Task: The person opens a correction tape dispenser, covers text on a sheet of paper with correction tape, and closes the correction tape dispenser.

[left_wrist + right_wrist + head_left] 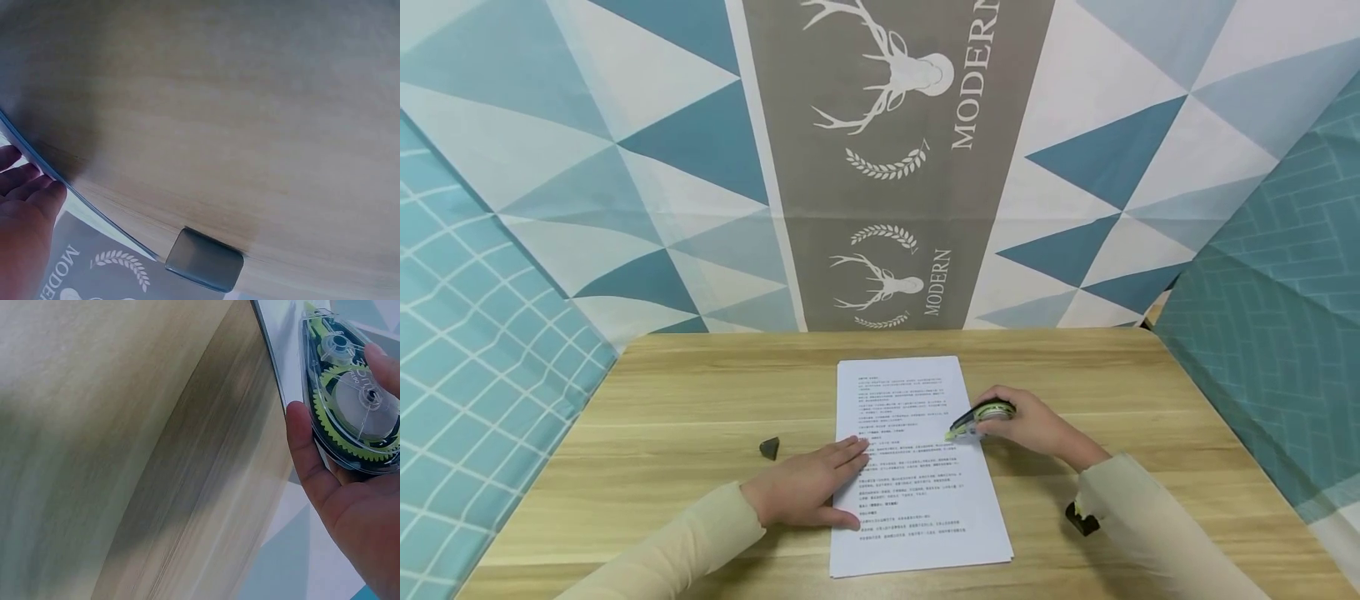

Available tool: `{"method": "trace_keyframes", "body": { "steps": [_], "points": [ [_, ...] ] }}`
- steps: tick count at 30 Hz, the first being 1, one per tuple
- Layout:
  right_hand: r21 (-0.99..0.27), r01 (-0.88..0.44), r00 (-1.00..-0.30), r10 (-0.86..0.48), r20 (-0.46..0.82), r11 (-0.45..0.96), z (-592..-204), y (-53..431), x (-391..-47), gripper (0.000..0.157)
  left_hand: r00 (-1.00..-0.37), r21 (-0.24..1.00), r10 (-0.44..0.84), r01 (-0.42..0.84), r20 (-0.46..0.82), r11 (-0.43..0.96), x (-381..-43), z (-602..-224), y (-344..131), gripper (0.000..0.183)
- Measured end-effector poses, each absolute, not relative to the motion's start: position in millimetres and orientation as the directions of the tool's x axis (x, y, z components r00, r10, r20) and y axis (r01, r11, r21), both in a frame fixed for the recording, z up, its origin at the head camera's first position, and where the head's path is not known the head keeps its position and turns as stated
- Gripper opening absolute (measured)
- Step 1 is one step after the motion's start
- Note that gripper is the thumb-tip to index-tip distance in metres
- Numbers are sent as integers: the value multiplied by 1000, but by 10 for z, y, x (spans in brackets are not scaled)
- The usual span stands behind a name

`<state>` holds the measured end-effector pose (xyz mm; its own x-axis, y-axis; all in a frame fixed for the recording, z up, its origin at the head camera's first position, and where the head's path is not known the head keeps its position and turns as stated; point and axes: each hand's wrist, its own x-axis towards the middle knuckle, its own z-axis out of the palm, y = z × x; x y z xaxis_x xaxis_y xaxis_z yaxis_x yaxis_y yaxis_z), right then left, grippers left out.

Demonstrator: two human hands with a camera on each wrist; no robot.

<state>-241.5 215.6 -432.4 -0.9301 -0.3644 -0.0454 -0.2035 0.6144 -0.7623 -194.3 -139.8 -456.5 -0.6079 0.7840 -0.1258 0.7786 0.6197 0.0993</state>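
Observation:
A stack of printed paper (910, 500) lies on the wooden table in the head view. My left hand (812, 487) rests on its left edge with the fingers extended over the sheet. At the right edge of the stack, my right hand (1022, 421) grips a correction tape dispenser (988, 412), its tip down at the paper near a line of print. In the right wrist view the dispenser (359, 403) shows a clear case with green gear wheels, held between thumb and fingers. A small dark cap (769, 448) lies left of the left hand, and also shows in the left wrist view.
The wooden table (700, 400) reaches back to a patterned cloth (880, 167) with deer heads. Blue cloths hang at both sides. A dark band-like piece (1082, 518) shows at the right wrist, by the sleeve (1135, 508).

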Motion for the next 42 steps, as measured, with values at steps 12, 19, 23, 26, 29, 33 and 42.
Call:
{"method": "trace_keyframes", "body": {
  "steps": [12, 19, 23, 26, 29, 33, 42],
  "points": [
    [-783, -197, -929, -368, -44, 590, -4234, 2100, -2220, 26, -569, 64, 819, 817, -72, 573, -1866, -4561, -1394, 86],
    [-780, -263, -899, -437, -15, 568, -4186, 1936, -1994, 24, -497, 18, 866, 866, -59, 499, -1739, -4559, -1386, 84],
    [-755, -290, -890, -455, -13, 588, -4198, 1819, -1861, 23, -445, -13, 892, 895, -73, 445, -1681, -4548, -1380, 81],
    [-748, -322, -877, -480, 5, 581, -4247, 1735, -1786, 21, -427, -22, 900, 904, -81, 427, -1661, -4564, -1381, 78],
    [-757, -353, -856, -516, 24, 550, -4305, 1667, -1738, 21, -421, -24, 904, 907, -78, 421, -1664, -4587, -1382, 78],
    [-770, -368, -835, -549, 27, 522, -4349, 1591, -1704, 20, -414, -30, 907, 910, -75, 413, -1675, -4589, -1380, 78],
    [-765, -403, -817, -575, 54, 502, -4361, 1466, -1668, 20, -425, -20, 903, 905, -71, 424, -1679, -4600, -1382, 78]
  ]
}}
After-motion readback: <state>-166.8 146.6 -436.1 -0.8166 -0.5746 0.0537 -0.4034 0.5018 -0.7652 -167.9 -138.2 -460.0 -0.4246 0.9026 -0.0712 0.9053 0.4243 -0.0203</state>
